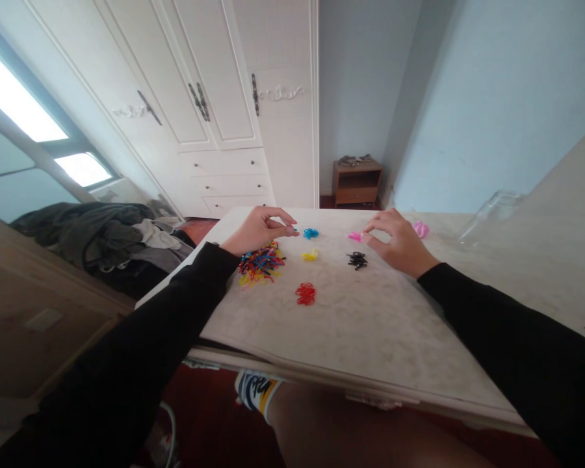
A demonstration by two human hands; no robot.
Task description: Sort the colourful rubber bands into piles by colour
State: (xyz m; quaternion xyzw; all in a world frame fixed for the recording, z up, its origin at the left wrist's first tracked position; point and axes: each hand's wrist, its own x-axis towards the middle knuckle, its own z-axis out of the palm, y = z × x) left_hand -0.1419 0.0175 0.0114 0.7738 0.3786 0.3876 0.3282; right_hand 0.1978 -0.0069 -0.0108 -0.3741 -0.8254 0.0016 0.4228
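Observation:
My left hand [268,229] is pinched above the table, with a bit of a blue rubber band [295,229] showing at its fingertips. Just right of it lies a small blue pile of rubber bands [311,233]. Beneath and in front of that hand spreads a mixed, many-coloured heap of rubber bands [262,263]. My right hand [394,239] has thumb and forefinger closed at the edge of some pink rubber bands [355,236]; whether it grips one is hard to see. Nearby sit yellow bands [310,256], black bands [357,260] and red bands [306,294].
Behind my right hand is a pink bundle [421,229]. A clear glass [492,218] lies tilted at the table's right. Past the pale table [341,331] stand a white wardrobe [224,130] and a small wooden cabinet [357,182]. Dark clothes [88,240] are heaped at left.

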